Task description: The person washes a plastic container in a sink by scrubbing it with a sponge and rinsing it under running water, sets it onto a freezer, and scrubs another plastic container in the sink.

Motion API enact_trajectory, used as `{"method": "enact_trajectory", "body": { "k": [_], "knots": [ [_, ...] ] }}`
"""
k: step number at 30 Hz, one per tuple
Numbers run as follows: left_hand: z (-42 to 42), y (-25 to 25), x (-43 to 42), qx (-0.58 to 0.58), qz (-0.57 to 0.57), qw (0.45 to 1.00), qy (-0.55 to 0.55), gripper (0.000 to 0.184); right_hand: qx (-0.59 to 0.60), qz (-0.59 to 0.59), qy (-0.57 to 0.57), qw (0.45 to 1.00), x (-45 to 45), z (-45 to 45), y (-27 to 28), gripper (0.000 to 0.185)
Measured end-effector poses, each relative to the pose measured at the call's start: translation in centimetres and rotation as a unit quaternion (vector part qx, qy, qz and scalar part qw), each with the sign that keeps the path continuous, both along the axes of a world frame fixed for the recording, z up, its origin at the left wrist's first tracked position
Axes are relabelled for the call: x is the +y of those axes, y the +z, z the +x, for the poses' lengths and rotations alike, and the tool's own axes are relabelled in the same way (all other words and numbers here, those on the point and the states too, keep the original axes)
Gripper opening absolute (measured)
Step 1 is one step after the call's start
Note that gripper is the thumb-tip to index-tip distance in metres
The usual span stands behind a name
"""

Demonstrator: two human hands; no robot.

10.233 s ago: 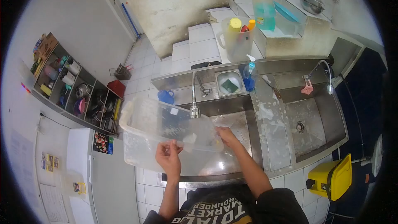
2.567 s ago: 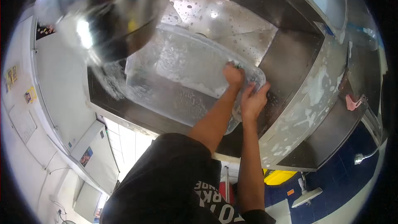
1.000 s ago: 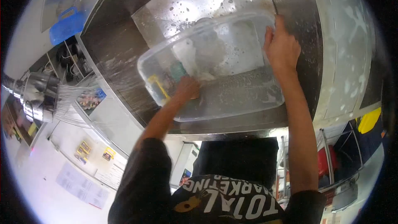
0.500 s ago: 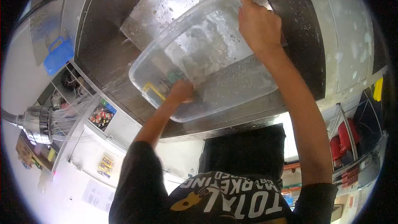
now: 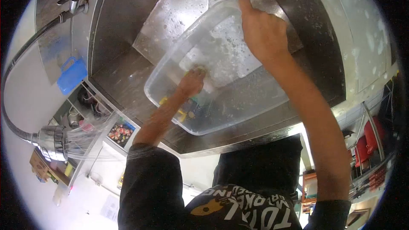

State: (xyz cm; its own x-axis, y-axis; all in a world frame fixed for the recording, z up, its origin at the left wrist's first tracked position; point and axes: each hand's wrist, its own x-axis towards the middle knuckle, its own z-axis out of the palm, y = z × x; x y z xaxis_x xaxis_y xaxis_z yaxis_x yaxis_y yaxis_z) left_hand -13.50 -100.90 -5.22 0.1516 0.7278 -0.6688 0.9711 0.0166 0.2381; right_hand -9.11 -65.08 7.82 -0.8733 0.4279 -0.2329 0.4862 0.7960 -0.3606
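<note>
A large clear plastic storage bin (image 5: 238,108) is tilted in the metal sink, its inside wet with white suds. My right hand (image 5: 266,34) grips the bin's upper right rim, with the thumb over the edge. My left hand (image 5: 191,84) is inside the bin, its fingers curled against the soapy inner surface. Whatever those fingers hold, if anything, is hidden. Near my left wrist, a yellow and green patch (image 5: 183,113) shows on the bin's end.
A metal spray head (image 5: 53,142) at the left sprays water towards my left forearm, hanging from a flexible hose (image 5: 10,66). Dark metal walls of the sink (image 5: 123,30) surround the bin. A blue plastic holder (image 5: 72,76) hangs beyond the left edge.
My left hand has moved up and right along the bin's inside, away from the near left end. My right hand stays on the rim. The whole view has shifted slightly.
</note>
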Motion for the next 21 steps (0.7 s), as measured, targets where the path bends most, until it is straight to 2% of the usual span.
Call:
{"method": "enact_trajectory", "body": {
  "k": [1,3,4,6,7,9,10,12,13,15,16,21],
  "knots": [
    [-0.2,-0.1,-1.6,-0.002,-0.008,1.000,-0.004,0.041,0.010,-0.009,0.000,1.000,-0.3,0.3,0.1,0.021],
    [-1.6,0.6,-3.7,0.043,0.059,0.983,0.171,0.041,0.011,-0.030,0.000,0.999,-0.9,0.5,-0.1,0.020],
    [-1.6,0.3,-3.7,0.046,0.061,0.983,0.167,0.041,0.013,-0.040,0.001,0.999,-0.7,0.5,-0.1,0.020],
    [-1.4,0.3,-2.6,0.258,-0.067,0.951,0.155,0.039,0.008,-0.038,0.000,0.999,-0.8,0.4,0.1,0.020],
    [-1.4,0.1,-2.0,0.261,-0.062,0.951,0.153,0.039,-0.004,-0.039,-0.001,0.999,-0.8,0.4,0.2,0.020],
    [-1.0,0.5,-0.2,0.253,0.007,0.906,0.339,0.036,0.000,-0.038,-0.007,0.999,-0.7,0.4,0.2,0.021],
    [-0.1,-0.3,-0.7,0.256,0.007,0.905,0.341,0.036,0.000,-0.042,-0.009,0.999,-0.8,0.5,0.3,0.021],
    [1.5,-4.4,-2.0,0.232,0.152,0.799,0.533,0.035,0.003,-0.043,-0.013,0.999,-0.8,0.2,0.3,0.021],
    [1.9,-5.5,-1.4,0.235,0.157,0.793,0.539,0.035,0.000,-0.049,-0.017,0.999,-0.9,0.1,0.4,0.020],
    [1.5,-6.9,0.4,0.235,0.096,0.619,0.743,0.034,-0.010,-0.032,-0.007,0.999,-0.9,-0.1,0.6,0.020],
    [0.9,-6.8,0.3,0.236,0.101,0.614,0.746,0.034,-0.028,-0.021,-0.007,0.999,-0.9,-0.1,0.7,0.019],
    [-2.0,-0.7,-0.3,-0.004,0.213,0.616,0.758,0.033,-0.039,-0.034,-0.012,0.999,-0.9,0.3,0.9,0.020]
  ]
}}
